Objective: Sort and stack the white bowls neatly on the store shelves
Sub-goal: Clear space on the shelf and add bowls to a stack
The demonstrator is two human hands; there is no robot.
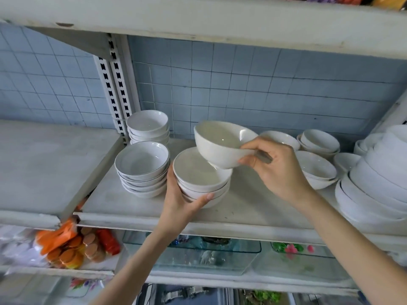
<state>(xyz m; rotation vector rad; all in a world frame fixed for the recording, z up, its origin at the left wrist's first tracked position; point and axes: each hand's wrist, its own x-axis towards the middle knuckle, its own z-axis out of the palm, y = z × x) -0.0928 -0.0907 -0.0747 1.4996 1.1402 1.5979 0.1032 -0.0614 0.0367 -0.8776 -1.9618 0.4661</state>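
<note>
Soft even daylight, faint shadows; wide-angle bending at edges, lower edge blurred.

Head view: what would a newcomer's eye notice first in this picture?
The right hand holds a tilted white bowl by its rim, over a short stack that the left hand grips on the middle shelf. More bowl stacks stand on both sides of it.

White shelf board (136,201), surface scuffed. At 9 o'clock: front stack (142,160) of dark-rimmed bowls, with rear stack (148,124) just behind at 10. Centre: short stack (199,175). At 2 o'clock: scattered small bowls (317,167). At 3 o'clock: large leaning stack (378,183).
</note>
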